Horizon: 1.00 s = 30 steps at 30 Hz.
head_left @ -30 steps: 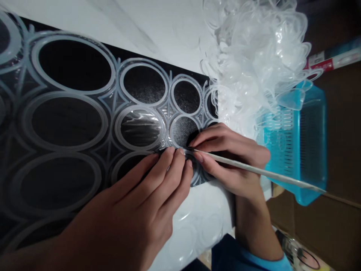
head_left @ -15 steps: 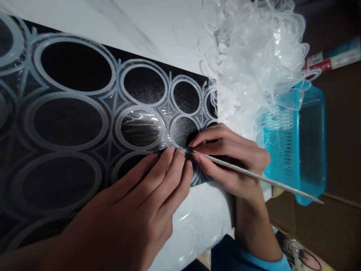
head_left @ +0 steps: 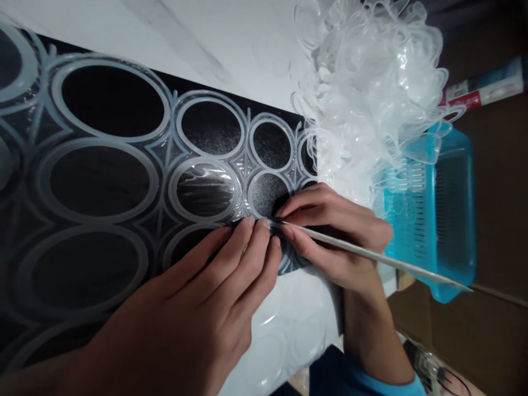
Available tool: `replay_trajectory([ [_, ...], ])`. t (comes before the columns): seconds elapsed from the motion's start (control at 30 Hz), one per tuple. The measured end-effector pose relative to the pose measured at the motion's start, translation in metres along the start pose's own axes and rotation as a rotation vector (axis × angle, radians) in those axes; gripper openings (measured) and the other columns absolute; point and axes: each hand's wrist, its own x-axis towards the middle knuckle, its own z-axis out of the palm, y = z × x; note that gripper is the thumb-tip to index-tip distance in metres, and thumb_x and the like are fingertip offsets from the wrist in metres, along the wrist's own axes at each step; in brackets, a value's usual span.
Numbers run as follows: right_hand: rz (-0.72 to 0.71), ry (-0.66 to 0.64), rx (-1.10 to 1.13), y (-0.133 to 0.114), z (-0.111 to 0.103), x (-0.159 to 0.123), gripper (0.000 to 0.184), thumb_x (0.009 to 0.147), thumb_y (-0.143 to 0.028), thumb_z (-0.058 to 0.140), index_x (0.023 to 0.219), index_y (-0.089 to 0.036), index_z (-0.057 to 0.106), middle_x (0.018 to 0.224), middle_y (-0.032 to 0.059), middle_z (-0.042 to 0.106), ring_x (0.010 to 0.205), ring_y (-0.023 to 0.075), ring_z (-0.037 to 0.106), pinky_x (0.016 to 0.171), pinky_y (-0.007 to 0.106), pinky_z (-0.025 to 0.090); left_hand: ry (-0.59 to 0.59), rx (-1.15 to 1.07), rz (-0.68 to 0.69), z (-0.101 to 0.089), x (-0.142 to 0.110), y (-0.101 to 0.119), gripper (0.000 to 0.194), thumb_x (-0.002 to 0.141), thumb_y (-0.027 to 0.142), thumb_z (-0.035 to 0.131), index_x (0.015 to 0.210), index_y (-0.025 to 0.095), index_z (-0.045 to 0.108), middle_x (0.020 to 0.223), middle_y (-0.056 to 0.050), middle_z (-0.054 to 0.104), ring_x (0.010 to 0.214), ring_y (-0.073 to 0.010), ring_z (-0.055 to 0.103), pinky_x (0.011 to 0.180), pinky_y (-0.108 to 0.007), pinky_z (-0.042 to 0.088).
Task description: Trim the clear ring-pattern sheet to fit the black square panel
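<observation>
A black sheet [head_left: 111, 99] bears a clear plastic layer with rows of frosted rings [head_left: 210, 190] and pointed, star-like shapes between them. My left hand [head_left: 214, 286] lies over the lower part of this sheet, its fingers stretched out and its fingertips pressing near a ring edge. Just right of those fingertips, my right hand [head_left: 334, 234] pinches a thin, pale stick [head_left: 383, 258] between thumb and fingers. One end of the stick meets the sheet beside my left fingertips; the other points toward the lower right. Its exact tip is hidden by my fingers.
A heap of clear plastic ring-shaped pieces [head_left: 371, 82] sits at the upper right on the white marbled table [head_left: 247, 49]. Beyond it stands a blue slotted basket [head_left: 454, 220]. More clear round shapes [head_left: 289, 330] show on the pale sheeting at the near edge.
The view has shifted very slightly. Both hands stay in almost the same place, and the stick still rests between my right fingers.
</observation>
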Motion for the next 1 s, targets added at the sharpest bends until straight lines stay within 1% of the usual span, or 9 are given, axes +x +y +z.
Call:
replay_trajectory([
  [0.27, -0.018, 0.001, -0.008, 0.000, 0.000, 0.001, 0.010, 0.098, -0.018, 0.082, 0.100, -0.027, 0.082, 0.099, 0.0061, 0.083, 0.090, 0.0254, 0.080, 0.084, 0.042, 0.066, -0.004, 0.007, -0.012, 0.000, 0.000, -0.001, 0.066, 0.108, 0.034, 0.050, 0.166, 0.003, 0.048, 0.173, -0.021, 0.050, 0.162, -0.0360, 0.046, 0.131, -0.048, 0.043],
  [0.47, -0.019, -0.003, -0.007, 0.000, 0.000, 0.000, 0.010, 0.098, -0.018, 0.082, 0.100, -0.027, 0.082, 0.100, 0.0057, 0.083, 0.091, 0.0250, 0.079, 0.085, 0.042, 0.065, -0.012, 0.002, 0.011, -0.001, 0.002, -0.001, 0.067, 0.108, 0.032, 0.052, 0.165, -0.001, 0.048, 0.173, -0.025, 0.048, 0.162, -0.0393, 0.045, 0.129, -0.051, 0.044],
  [0.63, -0.027, -0.017, -0.017, -0.001, 0.000, -0.001, 0.012, 0.097, -0.016, 0.081, 0.100, -0.027, 0.082, 0.104, 0.0056, 0.082, 0.092, 0.0242, 0.078, 0.085, 0.042, 0.064, -0.007, -0.014, 0.017, -0.003, 0.007, -0.001, 0.060, 0.107, 0.029, 0.053, 0.159, -0.002, 0.056, 0.166, -0.027, 0.056, 0.155, -0.0410, 0.053, 0.125, -0.053, 0.048],
  [0.83, -0.062, -0.016, -0.023, -0.002, 0.000, -0.002, 0.012, 0.098, -0.013, 0.080, 0.102, -0.025, 0.081, 0.105, 0.0067, 0.081, 0.094, 0.0243, 0.077, 0.086, 0.043, 0.062, 0.011, -0.012, -0.004, -0.006, 0.010, -0.001, 0.056, 0.107, 0.027, 0.053, 0.155, 0.001, 0.062, 0.161, -0.025, 0.062, 0.149, -0.0393, 0.060, 0.122, -0.052, 0.050],
  [0.9, -0.079, -0.017, -0.030, -0.002, 0.001, -0.002, 0.012, 0.098, -0.012, 0.079, 0.102, -0.023, 0.081, 0.105, 0.0076, 0.081, 0.095, 0.0245, 0.077, 0.087, 0.044, 0.062, 0.028, 0.003, -0.002, -0.007, 0.009, -0.001, 0.056, 0.107, 0.027, 0.054, 0.155, 0.000, 0.062, 0.160, -0.026, 0.062, 0.148, -0.0393, 0.061, 0.123, -0.051, 0.050],
  [1.0, -0.092, -0.012, -0.040, -0.001, 0.002, -0.002, 0.010, 0.099, -0.013, 0.078, 0.101, -0.023, 0.080, 0.104, 0.0083, 0.081, 0.094, 0.0241, 0.076, 0.086, 0.043, 0.062, 0.051, 0.030, -0.013, -0.005, 0.007, 0.001, 0.058, 0.107, 0.028, 0.056, 0.158, 0.000, 0.059, 0.164, -0.025, 0.059, 0.151, -0.0395, 0.059, 0.126, -0.052, 0.046],
])
